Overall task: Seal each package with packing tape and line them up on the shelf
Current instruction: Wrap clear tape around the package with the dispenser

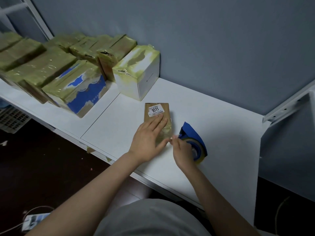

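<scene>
A small brown cardboard package (154, 109) with a white "1011" label lies flat on the white shelf (213, 116). Glossy tape covers its near half. My left hand (148, 138) presses flat on that taped part with straight fingers. Just to the right, my right hand (183, 152) grips the blue tape dispenser (193, 135), which rests on the shelf at the package's near right corner. A short stretch of tape runs from the dispenser to the package.
Several taped packages are lined up at the back left, among them a white box (144, 77) and a blue-and-white box (81, 94). A grey wall stands behind. A white bracket (288, 108) is at the right. Dark floor with a power strip (34, 222) lies below.
</scene>
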